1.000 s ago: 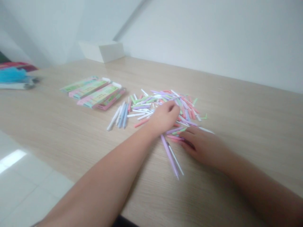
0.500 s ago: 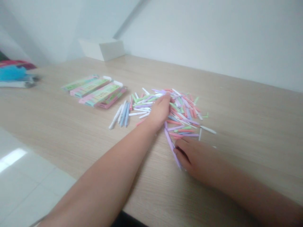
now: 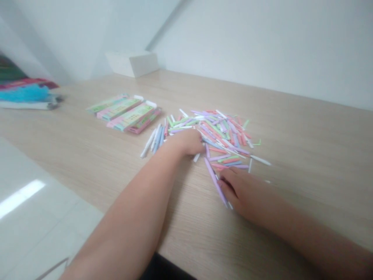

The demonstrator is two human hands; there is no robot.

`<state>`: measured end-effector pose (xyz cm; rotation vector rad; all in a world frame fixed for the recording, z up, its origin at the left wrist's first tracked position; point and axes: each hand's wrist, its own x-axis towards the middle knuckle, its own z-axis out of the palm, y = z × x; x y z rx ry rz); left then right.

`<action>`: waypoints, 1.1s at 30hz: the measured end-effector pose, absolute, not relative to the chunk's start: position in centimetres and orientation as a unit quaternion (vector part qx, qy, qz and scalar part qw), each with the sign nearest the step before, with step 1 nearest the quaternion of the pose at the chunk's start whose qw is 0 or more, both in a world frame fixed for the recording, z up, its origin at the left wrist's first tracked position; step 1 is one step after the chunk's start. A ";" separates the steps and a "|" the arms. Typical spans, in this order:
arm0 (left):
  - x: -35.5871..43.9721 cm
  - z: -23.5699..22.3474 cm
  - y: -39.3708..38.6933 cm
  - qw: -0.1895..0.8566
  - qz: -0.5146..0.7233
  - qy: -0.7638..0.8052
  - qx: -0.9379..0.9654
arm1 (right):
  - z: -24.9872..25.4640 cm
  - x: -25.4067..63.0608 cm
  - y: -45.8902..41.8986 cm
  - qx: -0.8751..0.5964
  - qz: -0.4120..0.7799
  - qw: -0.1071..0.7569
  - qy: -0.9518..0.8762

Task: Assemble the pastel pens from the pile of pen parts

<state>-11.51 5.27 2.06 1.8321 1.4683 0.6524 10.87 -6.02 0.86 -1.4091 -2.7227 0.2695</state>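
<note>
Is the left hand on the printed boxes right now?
No, the left hand is at the near edge of the pastel stick pile, right of the printed boxes.

Left hand (image 3: 192,142) is among pastel sticks (image 3: 215,132), right hand (image 3: 240,190) beside a purple stick (image 3: 215,180).

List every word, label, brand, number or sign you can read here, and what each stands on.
Nothing can be read for certain.
Pastel boxes: printed marks, too small and blurred to read.
Loose coloured sticks: no lettering can be made out.
White box: no text shows.
</note>
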 end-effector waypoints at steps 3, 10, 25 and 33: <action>-10.7 2.1 4.8 0.284 0.172 0.549 0.767 | 0.8 10.9 -5.9 -0.442 0.072 0.035 -0.893; -10.7 1.3 4.8 0.241 0.188 0.567 0.765 | 0.7 11.0 -5.9 -0.428 0.042 0.042 -0.902; -10.5 2.1 4.6 0.137 0.033 0.572 0.808 | 1.0 10.8 -6.2 -0.461 0.062 0.021 -0.885; -10.5 1.7 4.7 0.135 0.027 0.569 0.811 | 0.9 10.7 -6.2 -0.461 0.047 0.019 -0.886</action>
